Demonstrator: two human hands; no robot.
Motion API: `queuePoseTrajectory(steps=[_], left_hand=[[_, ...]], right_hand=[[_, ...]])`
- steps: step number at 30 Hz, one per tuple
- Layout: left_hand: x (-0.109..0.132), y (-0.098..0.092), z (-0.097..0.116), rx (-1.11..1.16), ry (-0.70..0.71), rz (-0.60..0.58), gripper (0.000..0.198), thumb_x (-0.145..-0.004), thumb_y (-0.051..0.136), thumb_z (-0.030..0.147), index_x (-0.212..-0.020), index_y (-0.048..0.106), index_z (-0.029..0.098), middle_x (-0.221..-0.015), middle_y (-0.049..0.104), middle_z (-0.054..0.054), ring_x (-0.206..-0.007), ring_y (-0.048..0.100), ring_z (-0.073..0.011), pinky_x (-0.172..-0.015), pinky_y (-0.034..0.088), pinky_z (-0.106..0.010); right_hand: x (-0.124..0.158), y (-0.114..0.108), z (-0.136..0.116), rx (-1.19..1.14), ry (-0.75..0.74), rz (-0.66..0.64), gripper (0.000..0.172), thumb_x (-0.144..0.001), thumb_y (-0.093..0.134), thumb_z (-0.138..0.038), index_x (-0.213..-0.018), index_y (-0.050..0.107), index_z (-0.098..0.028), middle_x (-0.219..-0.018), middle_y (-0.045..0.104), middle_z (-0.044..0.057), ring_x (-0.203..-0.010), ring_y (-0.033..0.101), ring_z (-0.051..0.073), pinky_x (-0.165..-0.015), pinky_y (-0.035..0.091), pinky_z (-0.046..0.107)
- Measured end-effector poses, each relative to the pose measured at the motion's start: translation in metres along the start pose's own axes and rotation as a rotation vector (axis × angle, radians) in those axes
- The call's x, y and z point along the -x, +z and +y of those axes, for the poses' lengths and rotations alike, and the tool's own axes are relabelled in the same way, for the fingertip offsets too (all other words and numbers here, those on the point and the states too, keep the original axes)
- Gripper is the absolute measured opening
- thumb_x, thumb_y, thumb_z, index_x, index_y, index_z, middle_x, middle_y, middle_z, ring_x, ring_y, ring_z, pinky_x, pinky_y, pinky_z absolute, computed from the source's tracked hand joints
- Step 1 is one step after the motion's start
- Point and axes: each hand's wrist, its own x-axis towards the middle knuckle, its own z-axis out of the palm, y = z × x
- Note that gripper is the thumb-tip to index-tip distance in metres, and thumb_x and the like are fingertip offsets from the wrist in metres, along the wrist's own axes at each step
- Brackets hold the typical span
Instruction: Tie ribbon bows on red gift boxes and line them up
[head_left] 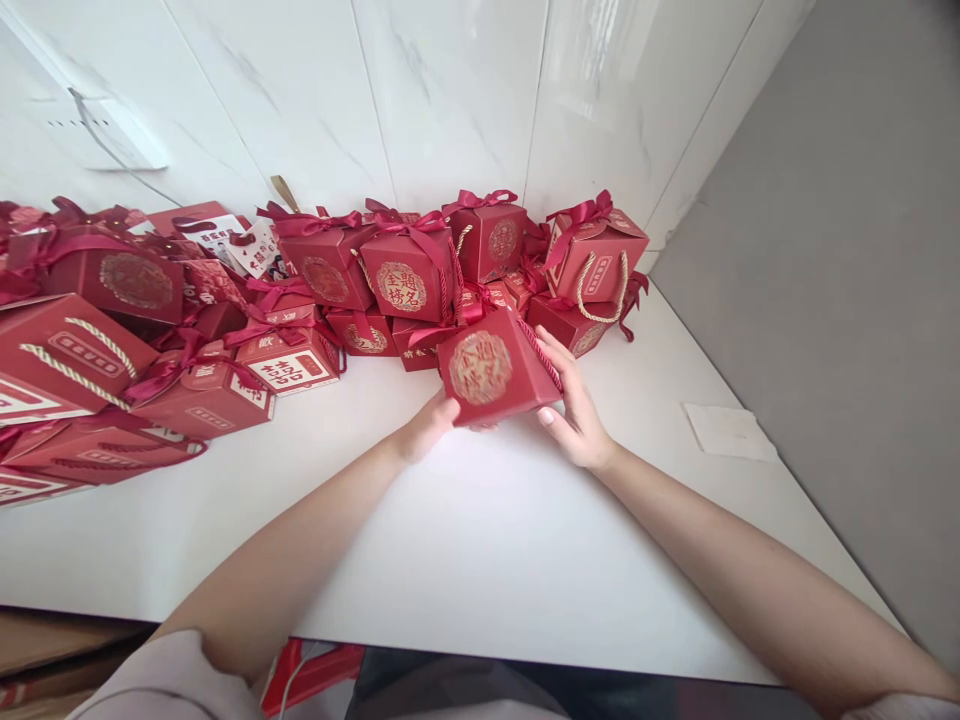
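Observation:
Between my two hands is a red gift box (489, 372) with a round gold emblem on its face and a dark red cord handle on its right side. It is tilted and held above the white tabletop. My left hand (429, 428) grips its lower left corner, with some fingers hidden beneath. On the right side, my right hand (574, 410) has its thumb at the lower edge and its fingers along the side by the cord. Just behind the held box are stacked red gift boxes (405, 272) with ribbon bows.
Many more red boxes (206, 390) are piled along the left. One box with a gold rope handle (598, 255) tops the right end of the row. A white tiled wall (450, 100) rises behind. A flat white plate (729, 432) lies near the table's right edge.

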Motion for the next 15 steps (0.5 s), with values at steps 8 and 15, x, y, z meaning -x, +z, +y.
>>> queuePoseTrajectory(steps=[8, 15], left_hand=[[-0.002, 0.006, 0.008, -0.510, 0.246, 0.439, 0.078, -0.057, 0.088, 0.034, -0.123, 0.049, 0.022, -0.119, 0.062, -0.011, -0.110, 0.061, -0.0310, -0.093, 0.050, -0.045], [-0.001, 0.003, -0.006, -0.603, 0.298, 0.498, 0.085, -0.053, 0.088, 0.026, -0.125, 0.043, 0.027, -0.114, 0.059, -0.005, -0.090, 0.061, -0.0206, -0.072, 0.049, -0.033]], right_hand=[[0.002, 0.005, 0.008, -0.039, 0.088, 0.038, 0.070, -0.095, 0.044, -0.062, -0.155, 0.024, -0.032, -0.166, 0.020, 0.006, -0.153, 0.018, 0.031, -0.123, 0.018, 0.060], [0.004, 0.010, 0.013, -0.286, 0.254, -0.152, 0.078, -0.095, 0.051, -0.058, -0.157, 0.014, -0.030, -0.159, 0.037, 0.011, -0.139, 0.047, 0.031, -0.112, 0.044, 0.053]])
